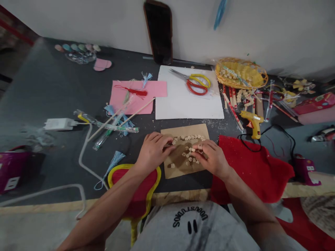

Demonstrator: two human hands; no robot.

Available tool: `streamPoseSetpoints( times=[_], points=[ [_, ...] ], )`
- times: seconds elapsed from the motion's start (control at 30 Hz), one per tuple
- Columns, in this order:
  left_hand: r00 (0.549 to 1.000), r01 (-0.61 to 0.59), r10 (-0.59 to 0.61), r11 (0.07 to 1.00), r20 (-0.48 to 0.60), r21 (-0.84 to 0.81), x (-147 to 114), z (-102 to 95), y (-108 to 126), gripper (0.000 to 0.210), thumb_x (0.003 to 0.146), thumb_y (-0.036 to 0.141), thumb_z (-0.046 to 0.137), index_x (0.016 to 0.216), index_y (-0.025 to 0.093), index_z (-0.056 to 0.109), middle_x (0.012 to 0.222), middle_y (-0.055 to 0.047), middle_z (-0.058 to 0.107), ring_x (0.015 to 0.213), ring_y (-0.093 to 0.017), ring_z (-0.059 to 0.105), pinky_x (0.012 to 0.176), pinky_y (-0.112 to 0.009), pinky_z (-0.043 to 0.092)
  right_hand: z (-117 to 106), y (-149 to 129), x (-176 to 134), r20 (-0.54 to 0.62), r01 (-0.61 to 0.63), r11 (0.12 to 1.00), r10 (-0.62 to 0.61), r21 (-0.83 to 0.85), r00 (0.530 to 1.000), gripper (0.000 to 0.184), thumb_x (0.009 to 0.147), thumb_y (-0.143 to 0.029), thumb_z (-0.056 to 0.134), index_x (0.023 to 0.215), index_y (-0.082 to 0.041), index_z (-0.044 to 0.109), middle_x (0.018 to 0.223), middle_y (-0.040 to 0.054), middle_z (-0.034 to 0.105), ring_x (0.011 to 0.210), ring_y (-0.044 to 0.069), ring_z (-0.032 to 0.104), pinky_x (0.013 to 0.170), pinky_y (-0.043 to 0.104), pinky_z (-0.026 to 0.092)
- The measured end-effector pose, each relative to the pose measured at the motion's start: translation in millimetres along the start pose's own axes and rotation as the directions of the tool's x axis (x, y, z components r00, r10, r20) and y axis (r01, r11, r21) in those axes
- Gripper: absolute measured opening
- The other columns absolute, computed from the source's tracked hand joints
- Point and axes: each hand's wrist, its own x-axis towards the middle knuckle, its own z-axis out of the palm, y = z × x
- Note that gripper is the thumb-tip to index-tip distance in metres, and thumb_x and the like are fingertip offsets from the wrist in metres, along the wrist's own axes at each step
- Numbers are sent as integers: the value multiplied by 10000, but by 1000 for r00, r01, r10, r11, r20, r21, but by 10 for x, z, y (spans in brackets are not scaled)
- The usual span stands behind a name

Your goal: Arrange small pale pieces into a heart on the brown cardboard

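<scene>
A brown cardboard square (183, 170) lies in front of me with small pale flower-shaped pieces (188, 138) set in a curved row across its upper part. The fingers of my left hand (155, 150) are drawn together at the row's left end; what they pinch, if anything, is hidden. Between the thumb and fingers of my right hand (213, 157) is a small pale block (193, 150), over a loose cluster of similar pieces (188, 161). One more pale piece (171, 166) sits alone near the card's lower left.
Behind the card are a white board (178, 104) with scissors (196, 82) and pink paper (159, 89). To the right are a yellow glue gun (252, 122), red cloth (251, 167) and wicker basket (242, 83). A white cable (82, 153) and heart-shaped item (141, 191) lie left.
</scene>
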Motion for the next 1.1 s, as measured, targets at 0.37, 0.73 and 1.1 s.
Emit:
streamPoseSetpoints(
  times=[0.37,0.73,1.1],
  points=[
    [989,26,35,912,141,-410,-35,-158,383,109,967,333,624,972,235,671,900,-7,756,881,-178,694,830,-321,565,103,-149,21,61,43,997,-48,69,997,196,909,-146,667,1083,-229,631,957,65,773,883,218,734,796,380,614],
    [989,135,-101,913,108,-385,-114,-331,195,187,953,286,586,1087,254,712,975,-16,763,900,-165,701,847,-313,585,97,-169,55,5,52,998,-53,47,999,139,976,-254,634,1111,-226,655,976,71,780,921,210,737,833,381,619],
    [993,112,-99,965,68,-239,-196,-161,116,145,971,267,569,1022,237,702,891,-21,757,834,-165,691,793,-313,572,67,-125,21,75,41,999,-43,31,996,138,983,-177,576,1029,-231,694,949,53,771,905,186,731,849,376,620]
  ],
)
